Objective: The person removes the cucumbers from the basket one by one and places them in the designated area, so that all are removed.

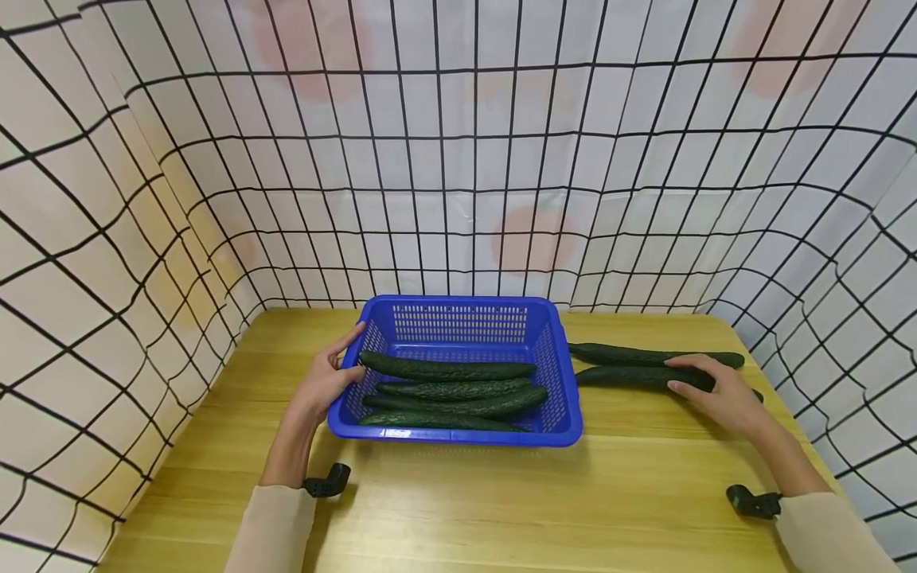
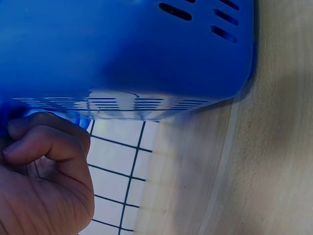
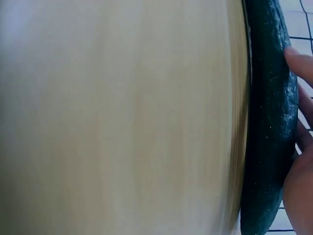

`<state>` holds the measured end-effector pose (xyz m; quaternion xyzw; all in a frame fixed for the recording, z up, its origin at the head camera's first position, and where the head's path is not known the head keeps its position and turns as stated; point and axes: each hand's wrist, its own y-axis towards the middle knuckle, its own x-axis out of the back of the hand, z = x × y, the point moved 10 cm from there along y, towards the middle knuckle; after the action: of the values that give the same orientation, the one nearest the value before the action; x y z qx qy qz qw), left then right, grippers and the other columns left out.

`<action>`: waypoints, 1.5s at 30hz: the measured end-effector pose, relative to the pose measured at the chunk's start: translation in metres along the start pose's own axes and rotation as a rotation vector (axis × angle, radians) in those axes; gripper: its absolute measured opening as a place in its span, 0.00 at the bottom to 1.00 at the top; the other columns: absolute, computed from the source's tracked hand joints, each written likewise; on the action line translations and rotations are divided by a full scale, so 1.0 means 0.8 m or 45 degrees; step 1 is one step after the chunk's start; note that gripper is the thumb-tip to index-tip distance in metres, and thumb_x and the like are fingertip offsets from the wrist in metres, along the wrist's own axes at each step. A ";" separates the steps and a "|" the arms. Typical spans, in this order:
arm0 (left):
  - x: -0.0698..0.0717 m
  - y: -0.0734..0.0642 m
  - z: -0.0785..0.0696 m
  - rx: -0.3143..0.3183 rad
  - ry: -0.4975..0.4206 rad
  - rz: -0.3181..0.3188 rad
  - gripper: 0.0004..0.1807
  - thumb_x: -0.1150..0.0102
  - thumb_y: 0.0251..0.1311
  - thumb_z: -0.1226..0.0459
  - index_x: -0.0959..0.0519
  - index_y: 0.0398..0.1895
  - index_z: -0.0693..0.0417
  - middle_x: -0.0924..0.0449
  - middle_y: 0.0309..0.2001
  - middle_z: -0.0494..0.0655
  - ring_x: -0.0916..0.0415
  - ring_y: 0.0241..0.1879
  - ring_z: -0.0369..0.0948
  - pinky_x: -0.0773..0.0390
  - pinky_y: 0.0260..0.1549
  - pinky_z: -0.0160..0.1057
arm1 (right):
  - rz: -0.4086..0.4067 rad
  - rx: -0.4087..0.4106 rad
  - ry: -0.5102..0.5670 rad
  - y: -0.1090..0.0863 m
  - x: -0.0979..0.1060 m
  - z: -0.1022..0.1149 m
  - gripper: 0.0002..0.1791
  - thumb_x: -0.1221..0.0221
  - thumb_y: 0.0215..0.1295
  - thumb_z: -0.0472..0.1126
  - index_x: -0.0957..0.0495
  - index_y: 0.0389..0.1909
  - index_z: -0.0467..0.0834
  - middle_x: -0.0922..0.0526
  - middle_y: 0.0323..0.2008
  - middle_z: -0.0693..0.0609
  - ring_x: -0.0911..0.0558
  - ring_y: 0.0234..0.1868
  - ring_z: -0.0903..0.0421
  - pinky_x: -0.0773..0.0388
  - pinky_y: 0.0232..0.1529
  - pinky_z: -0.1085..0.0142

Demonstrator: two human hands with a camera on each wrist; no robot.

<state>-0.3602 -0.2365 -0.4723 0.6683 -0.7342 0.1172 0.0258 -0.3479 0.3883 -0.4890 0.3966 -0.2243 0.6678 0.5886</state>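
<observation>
Cucumbers (image 1: 458,390) inside the basket (image 1: 458,435) show only in head view.

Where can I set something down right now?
The widest free patch is the wooden tabletop in front of the blue plastic basket, between the sleeves. Another lies between the left hand and the tabletop's left edge. Crowded: right of the basket, where two cucumbers lie, the right hand on the nearer; and the basket's near part, holding four more.
</observation>
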 end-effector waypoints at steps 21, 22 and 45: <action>0.001 -0.001 0.000 -0.002 -0.001 -0.008 0.46 0.44 0.62 0.74 0.41 0.81 0.28 0.18 0.41 0.65 0.14 0.34 0.50 0.10 0.36 0.49 | -0.073 0.093 -0.046 0.030 0.015 0.069 0.26 0.40 0.74 0.49 0.25 0.67 0.43 0.23 0.63 0.38 0.27 0.62 0.35 0.31 0.56 0.33; 0.001 0.000 0.000 -0.002 -0.009 -0.007 0.46 0.44 0.62 0.74 0.41 0.81 0.29 0.18 0.39 0.64 0.14 0.33 0.50 0.10 0.35 0.49 | -0.067 0.096 -0.039 0.033 0.015 0.075 0.26 0.40 0.74 0.50 0.25 0.68 0.43 0.23 0.63 0.39 0.27 0.63 0.36 0.31 0.57 0.33; -0.001 -0.002 -0.003 0.006 -0.050 0.007 0.48 0.44 0.59 0.75 0.41 0.81 0.29 0.20 0.27 0.55 0.14 0.30 0.49 0.11 0.32 0.49 | 0.108 0.325 -0.042 0.108 -0.037 0.250 0.31 0.37 0.70 0.57 0.25 0.69 0.48 0.21 0.64 0.47 0.24 0.64 0.44 0.27 0.64 0.39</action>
<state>-0.3591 -0.2351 -0.4699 0.6686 -0.7360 0.1057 0.0094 -0.3784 0.1994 -0.3811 0.4694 -0.1636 0.7085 0.5009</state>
